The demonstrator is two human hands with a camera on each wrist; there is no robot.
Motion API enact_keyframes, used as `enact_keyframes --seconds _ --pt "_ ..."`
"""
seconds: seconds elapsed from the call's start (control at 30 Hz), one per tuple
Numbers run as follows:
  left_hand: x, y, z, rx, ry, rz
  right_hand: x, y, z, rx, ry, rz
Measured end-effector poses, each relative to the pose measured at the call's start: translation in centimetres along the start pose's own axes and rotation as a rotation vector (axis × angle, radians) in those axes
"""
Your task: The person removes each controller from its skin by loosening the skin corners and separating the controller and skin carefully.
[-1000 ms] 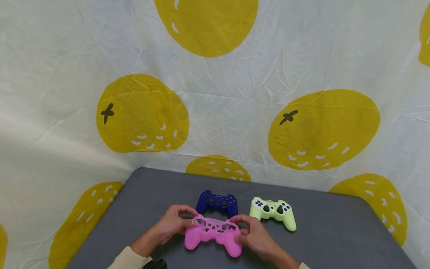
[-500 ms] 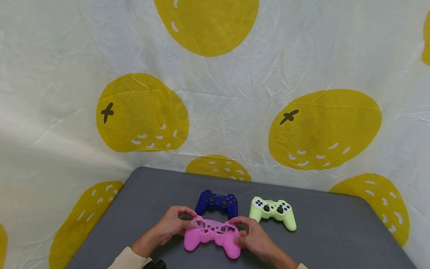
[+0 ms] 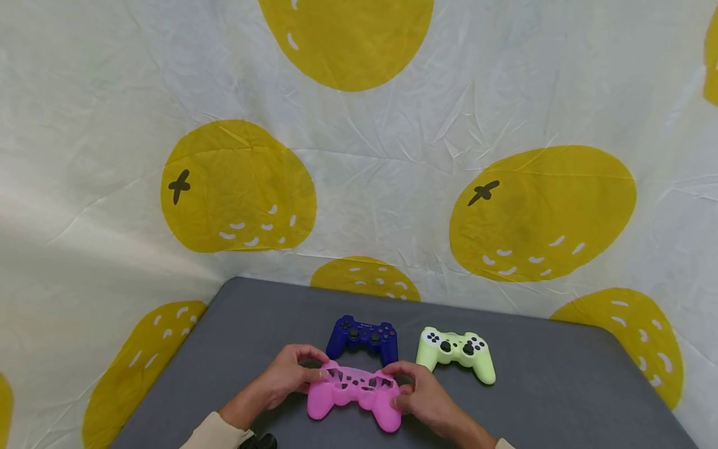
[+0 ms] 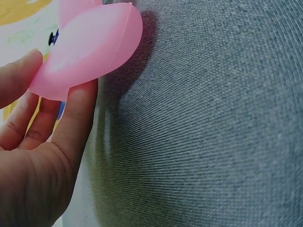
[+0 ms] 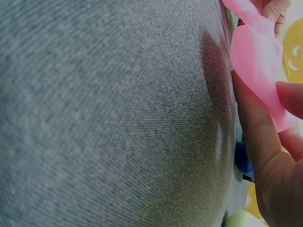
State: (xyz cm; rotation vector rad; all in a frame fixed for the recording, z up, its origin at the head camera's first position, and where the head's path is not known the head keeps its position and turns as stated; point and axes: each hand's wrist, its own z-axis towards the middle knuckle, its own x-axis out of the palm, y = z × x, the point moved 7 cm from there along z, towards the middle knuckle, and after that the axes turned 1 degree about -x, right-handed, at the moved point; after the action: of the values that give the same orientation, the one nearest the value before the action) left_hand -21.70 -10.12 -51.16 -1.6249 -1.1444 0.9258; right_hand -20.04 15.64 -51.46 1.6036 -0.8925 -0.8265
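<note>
Between both hands is a pink silicone controller cover [image 3: 354, 393], its button holes showing the dark cloth through them. My left hand [image 3: 288, 376] pinches its left side, thumb on the front face and fingers behind, as the left wrist view shows on the pink grip [image 4: 94, 42]. On the other side my right hand [image 3: 423, 396] holds the right edge the same way, and in the right wrist view the thumb presses the pink cover [image 5: 255, 71]. Just behind the cover lies a blue game controller [image 3: 363, 337], its lower part overlapped by the cover in the head view.
To the right of the blue controller lies a pale green game controller [image 3: 457, 352] with black sticks. A dark grey cloth [image 3: 550, 399] covers the table. Behind it hangs a white curtain [image 3: 381, 187] with yellow fruit prints. A small black object [image 3: 260, 441] sits by the left sleeve.
The cover has tipped and dropped very slightly toward me in both hands. Both grips stay the same, and the two controllers have not moved.
</note>
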Motion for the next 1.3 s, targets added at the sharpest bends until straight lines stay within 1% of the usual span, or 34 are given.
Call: enact_keyframes --seconds 0.17,0.5,0.87,1.0,1.17,1.3 --pt "0.07 0.1 -0.02 -0.003 0.005 -0.015 -0.06 -0.24 0.02 0.009 -0.008 -0.008" --pt "0.04 0.24 -0.02 -0.012 -0.003 -0.008 0.01 -0.34 0.15 0.035 -0.006 -0.022" --pt "0.14 0.26 0.02 -0.016 -0.007 0.001 -0.06 -0.51 0.21 0.033 -0.01 -0.021" --pt "0.25 0.25 0.13 -0.012 -0.024 0.026 -0.19 -0.66 0.21 0.038 -0.024 -0.036" --pt "0.44 0.05 0.18 0.008 -0.053 0.086 -0.28 -0.68 0.18 0.028 -0.037 -0.064" --pt "0.68 -0.51 0.07 0.052 -0.086 0.164 -0.3 -0.48 0.1 0.01 -0.047 -0.081"
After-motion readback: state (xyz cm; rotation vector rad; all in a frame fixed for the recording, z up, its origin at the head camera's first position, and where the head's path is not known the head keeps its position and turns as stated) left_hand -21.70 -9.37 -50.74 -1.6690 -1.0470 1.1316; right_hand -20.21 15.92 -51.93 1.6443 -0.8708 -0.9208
